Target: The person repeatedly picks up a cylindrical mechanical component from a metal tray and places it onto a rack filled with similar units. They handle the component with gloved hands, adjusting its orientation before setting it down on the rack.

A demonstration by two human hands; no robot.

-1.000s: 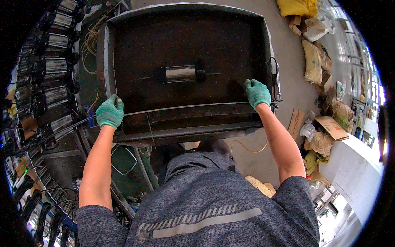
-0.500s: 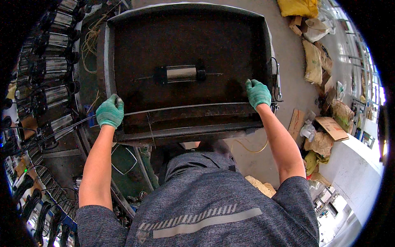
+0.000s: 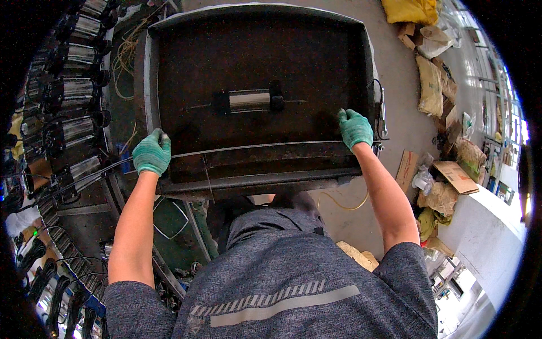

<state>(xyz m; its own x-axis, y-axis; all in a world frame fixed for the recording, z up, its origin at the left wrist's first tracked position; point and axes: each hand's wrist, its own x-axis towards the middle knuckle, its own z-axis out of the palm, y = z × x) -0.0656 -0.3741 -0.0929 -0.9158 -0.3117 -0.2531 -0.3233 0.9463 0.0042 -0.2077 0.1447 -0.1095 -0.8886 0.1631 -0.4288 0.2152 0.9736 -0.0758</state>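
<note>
I see both of the person's hands, in green gloves, set wide apart at the near corners of a deep, dark tray. The left hand is at the near left corner, and the right hand is at the near right one, a little farther from the body. On both I make out fingers bunched together rather than spread, but the dark metal hides their undersides, so I cannot tell whether they pinch the edge or only rest on it. Between the hands and farther off, a silvery cylinder with black end caps lies on its side on the tray floor, apart from both gloves, a thin rod running out from each end. To the left I have a row of similar cylinders; to the right, beyond the tray, a flattened cardboard piece.
</note>
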